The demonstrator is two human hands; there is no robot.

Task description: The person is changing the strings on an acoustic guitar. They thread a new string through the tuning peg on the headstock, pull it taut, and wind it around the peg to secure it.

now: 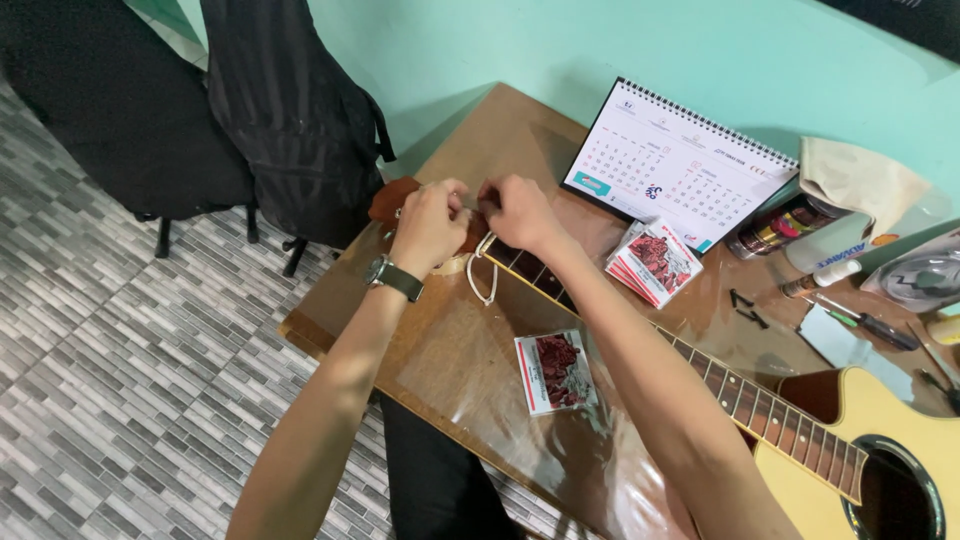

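Two hands at the reddish-brown headstock [395, 198] of a yellow acoustic guitar [880, 440] lying on the brown glossy surface [450, 350]: left hand [428, 226] and right hand [517, 212] both pinched closed there; white looped string [482, 282] dangling beneath; red string packet [556, 371] nearby.

Bare tabletop [450, 350] left of guitar neck [740, 395]; calendar [680, 165], string packets [655, 262] crowd right side.

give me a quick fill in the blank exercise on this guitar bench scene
1. Both hands, left hand and right hand, work at the ____ end of the yellow acoustic guitar.
2. The dark-strapped wristwatch sits on the ____ wrist.
3. The white spiral-bound desk calendar stands against the ____ wall.

Missing words: headstock; left; green
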